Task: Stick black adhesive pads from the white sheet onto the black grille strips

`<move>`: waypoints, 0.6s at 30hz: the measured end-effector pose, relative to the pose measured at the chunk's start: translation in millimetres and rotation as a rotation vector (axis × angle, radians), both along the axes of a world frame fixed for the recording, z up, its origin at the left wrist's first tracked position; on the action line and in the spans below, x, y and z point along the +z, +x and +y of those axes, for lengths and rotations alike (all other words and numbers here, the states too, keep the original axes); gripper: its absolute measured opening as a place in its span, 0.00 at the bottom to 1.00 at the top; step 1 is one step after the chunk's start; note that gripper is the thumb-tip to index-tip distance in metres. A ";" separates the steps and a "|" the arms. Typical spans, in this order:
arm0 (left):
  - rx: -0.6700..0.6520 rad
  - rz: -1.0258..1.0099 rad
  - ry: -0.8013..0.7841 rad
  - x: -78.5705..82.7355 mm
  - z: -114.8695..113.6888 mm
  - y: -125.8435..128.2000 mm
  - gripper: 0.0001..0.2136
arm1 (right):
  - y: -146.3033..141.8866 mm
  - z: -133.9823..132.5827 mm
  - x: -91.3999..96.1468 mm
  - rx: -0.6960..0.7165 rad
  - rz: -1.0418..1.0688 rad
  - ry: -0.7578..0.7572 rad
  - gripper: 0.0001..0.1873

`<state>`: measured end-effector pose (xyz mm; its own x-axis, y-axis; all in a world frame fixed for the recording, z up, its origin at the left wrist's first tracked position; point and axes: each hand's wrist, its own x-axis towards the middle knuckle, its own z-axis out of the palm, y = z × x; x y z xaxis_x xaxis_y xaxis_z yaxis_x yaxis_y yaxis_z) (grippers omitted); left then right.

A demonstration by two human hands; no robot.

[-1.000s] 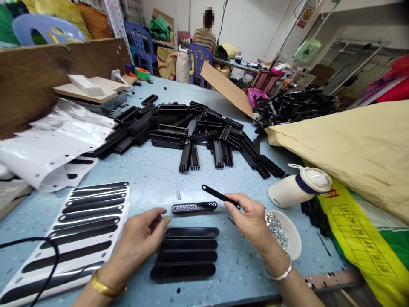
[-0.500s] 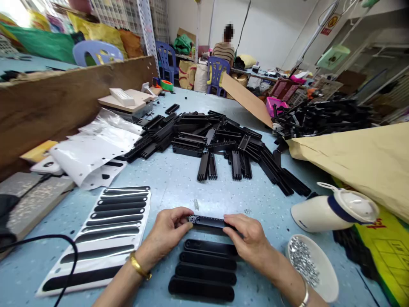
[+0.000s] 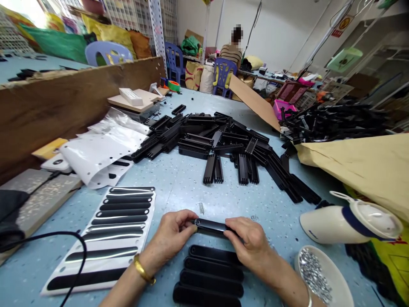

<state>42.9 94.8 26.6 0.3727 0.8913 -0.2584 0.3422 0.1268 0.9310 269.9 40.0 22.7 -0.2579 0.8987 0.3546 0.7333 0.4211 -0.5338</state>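
My left hand (image 3: 172,233) pinches the left end of a long black plastic bar (image 3: 211,225) with rounded ends. My right hand (image 3: 252,237) grips the same bar's right end. Its smooth, shiny face is up, and a small hole shows near the left tip. Just below, several similar black bars (image 3: 209,283) lie side by side on the table, the topmost partly behind my right hand. To the left is a white sheet of black adhesive-looking strips (image 3: 108,238), close to my left forearm.
A heap of black slotted parts (image 3: 194,145) spreads across the middle of the blue table (image 3: 169,170). At right are a white bowl (image 3: 341,285) of small metal pieces and a cream bottle (image 3: 332,224) on its side. A black cable (image 3: 83,256) crosses the left. A person sits far back.
The bar in my hands has turned: a holed, patterned side showed before, and a smooth face shows now. Both hands keep hold of its ends. The whole view has shifted slightly.
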 end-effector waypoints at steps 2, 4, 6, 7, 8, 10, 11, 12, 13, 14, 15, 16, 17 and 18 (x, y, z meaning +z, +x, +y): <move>-0.001 0.004 0.011 0.7 -0.1 0.2 0.10 | -0.7 -0.6 0.2 0.006 -0.003 -0.018 0.09; -0.001 0.003 0.018 0.3 -0.2 0.3 0.10 | -1.5 -1.2 -0.2 0.004 -0.004 -0.032 0.09; -0.001 0.000 0.011 -1.2 -0.2 0.1 0.10 | -1.9 -1.9 -1.5 -0.002 0.002 -0.040 0.09; -0.003 -0.001 0.001 -2.2 0.0 -0.1 0.10 | -1.9 -2.2 -2.3 -0.006 0.011 -0.043 0.09; -0.007 0.000 -0.010 -3.4 0.2 -0.4 0.10 | -1.7 -2.5 -3.2 -0.009 0.020 -0.045 0.09; -0.013 0.004 -0.023 -6.0 0.8 -0.9 0.10 | -1.1 -3.1 -4.7 -0.014 0.035 -0.046 0.08; -0.014 0.006 -0.024 -7.1 1.0 -1.1 0.10 | -0.8 -3.3 -5.3 -0.015 0.037 -0.044 0.08; -0.015 0.006 -0.022 -8.1 1.2 -1.3 0.10 | -0.8 -3.5 -5.6 -0.015 0.035 -0.040 0.08; -0.013 0.007 -0.019 -8.8 1.2 -1.5 0.10 | -0.9 -3.6 -5.7 -0.014 0.030 -0.033 0.08; -0.012 0.008 -0.018 -9.1 1.2 -1.6 0.10 | -1.2 -3.7 -5.6 -0.015 0.025 -0.025 0.08; -0.011 0.010 -0.017 -9.2 1.0 -1.6 0.10 | -1.6 -3.7 -5.2 -0.016 0.021 -0.016 0.08; -0.012 0.014 -0.016 -9.0 0.8 -1.5 0.10 | -2.2 -3.7 -4.7 -0.017 0.018 -0.009 0.08; -0.013 0.018 -0.016 -8.6 0.6 -1.4 0.10 | -2.8 -3.6 -4.0 -0.017 0.015 -0.004 0.08; -0.014 0.021 -0.014 -8.0 0.5 -1.2 0.10 | -3.4 -3.5 -3.3 -0.016 0.012 -0.001 0.08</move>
<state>41.7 95.2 18.6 0.3790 0.8825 -0.2786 0.3639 0.1347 0.9217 266.4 36.5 19.4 -0.2392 0.9031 0.3567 0.7332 0.4088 -0.5434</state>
